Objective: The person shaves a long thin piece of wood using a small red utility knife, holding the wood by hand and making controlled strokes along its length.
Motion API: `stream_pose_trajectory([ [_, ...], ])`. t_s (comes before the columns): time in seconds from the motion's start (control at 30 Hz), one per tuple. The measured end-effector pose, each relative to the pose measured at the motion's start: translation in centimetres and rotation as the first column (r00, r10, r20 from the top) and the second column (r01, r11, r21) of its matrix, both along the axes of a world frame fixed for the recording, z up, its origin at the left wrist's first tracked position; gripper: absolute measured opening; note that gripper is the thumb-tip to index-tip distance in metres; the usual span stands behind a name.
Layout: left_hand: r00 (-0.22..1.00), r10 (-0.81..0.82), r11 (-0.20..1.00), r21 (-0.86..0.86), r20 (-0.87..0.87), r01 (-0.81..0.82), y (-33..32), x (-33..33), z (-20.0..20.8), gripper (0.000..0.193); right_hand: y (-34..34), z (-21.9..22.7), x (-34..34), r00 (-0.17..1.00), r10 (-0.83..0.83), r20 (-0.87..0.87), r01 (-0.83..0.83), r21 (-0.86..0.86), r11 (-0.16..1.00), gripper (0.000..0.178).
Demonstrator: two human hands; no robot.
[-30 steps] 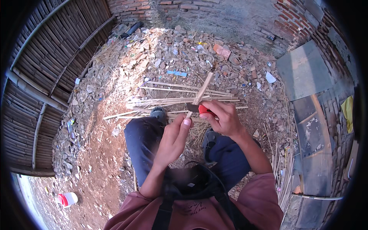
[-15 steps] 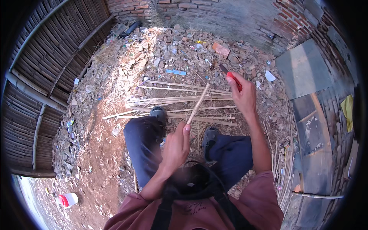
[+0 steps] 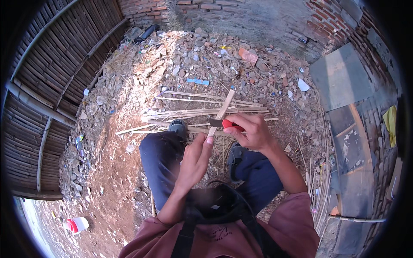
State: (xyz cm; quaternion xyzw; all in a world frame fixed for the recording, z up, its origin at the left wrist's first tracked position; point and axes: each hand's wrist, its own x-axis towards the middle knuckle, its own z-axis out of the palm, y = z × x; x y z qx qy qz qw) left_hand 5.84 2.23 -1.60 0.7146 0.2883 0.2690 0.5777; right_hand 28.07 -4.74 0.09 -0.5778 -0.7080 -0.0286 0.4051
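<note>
Bamboo strip (image 3: 224, 109) in hand, a seated worker is shaping the pale, flat piece with a blade above a rubble-strewn floor, between two dark shoes. At far left, a slatted cane wall (image 3: 64, 47) is rising, and nearer the worker a red-and-white container (image 3: 77, 225) is lying on the dirt. Toward the middle, the left hand (image 3: 195, 160) is pinching the strip's near end between thumb and fingers, with the far end angling up and away to the right. Beyond, more split strips (image 3: 185, 113) are lying crosswise on the ground. Just right of the left thumb, a red-handled knife (image 3: 230, 124) is sitting with its dark blade across the strip, and the right hand (image 3: 253, 131) is gripping the handle firmly. The step in hand is seemingly whittling or thinning; whether the edge is biting, one cannot tell. The next move is probably calling for a steady left pinch and a controlled stroke away from that thumb. At far right, a grey board (image 3: 342, 81) is leaning by the brickwork.
</note>
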Motion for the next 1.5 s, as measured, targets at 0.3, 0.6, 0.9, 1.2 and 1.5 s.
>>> stream_pose_trajectory([
  [0.3, 0.992, 0.078, 0.992, 0.105, -0.097, -0.068, -0.5, 0.0, 0.9, 0.035, 0.4, -0.9, -0.7, 0.997, -0.062, 0.036, 0.058, 0.111, 0.992, 0.032],
  [0.6, 0.987, 0.105, 0.981, 0.174, -0.124, -0.082, -0.8, 0.0, 0.9, 0.035, 0.1, -0.1, -0.8, 0.988, -0.113, 0.106, 0.101, 0.116, 0.988, 0.026],
  [0.9, 0.985, 0.121, 0.98, 0.173, -0.123, -0.098, -1.4, -2.4, -1.2, 0.03, -0.3, 3.1, 10.1, 0.744, -0.497, -0.446, 0.611, 0.154, 0.776, 0.03],
  [1.2, 1.0, 0.002, 1.0, -0.021, -0.011, -0.002, 0.2, -2.1, 0.8, 0.021, -0.2, 0.1, -0.6, 0.986, 0.001, -0.165, -0.003, -0.009, 1.0, 0.022],
  [1.5, 0.996, 0.046, 0.997, 0.061, 0.073, -0.051, -0.6, -1.1, 2.5, 0.019, 0.1, -1.0, -1.8, 0.996, 0.079, -0.032, -0.076, 0.093, 0.993, 0.031],
])
